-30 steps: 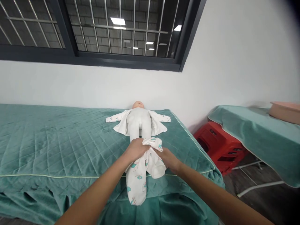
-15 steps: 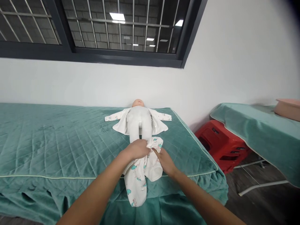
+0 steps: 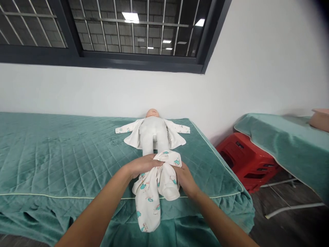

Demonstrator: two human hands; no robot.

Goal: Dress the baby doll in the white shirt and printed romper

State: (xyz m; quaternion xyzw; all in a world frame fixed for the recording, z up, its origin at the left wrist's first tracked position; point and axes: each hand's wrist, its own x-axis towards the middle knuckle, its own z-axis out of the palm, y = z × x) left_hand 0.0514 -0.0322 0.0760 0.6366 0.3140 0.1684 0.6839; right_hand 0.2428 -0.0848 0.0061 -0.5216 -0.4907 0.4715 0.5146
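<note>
A baby doll [image 3: 154, 128] lies on its back on the green quilted bed, its head toward the wall and its legs toward me. An open white baby shirt [image 3: 132, 138] with printed sleeves spreads out around its body. White baby pants [image 3: 149, 209] with a green print hang from both my hands at the doll's feet, one leg draping over the bed's edge. My left hand [image 3: 144, 164] grips the waist part from the left, and my right hand [image 3: 183, 176] holds it from the right. The bunched cloth hides the doll's feet and some fingertips.
The green bed cover [image 3: 64, 154] reaches far to the left. At the right, a red plastic stool [image 3: 246, 161] stands beneath a cloth-covered table [image 3: 290, 137] bearing a pinkish basin [image 3: 320, 120]. A barred window [image 3: 136, 34] is in the white wall behind.
My hands have spread slightly apart, and the waist part of the pants is stretched wider between them. The doll lies as before; the view has shifted slightly.
</note>
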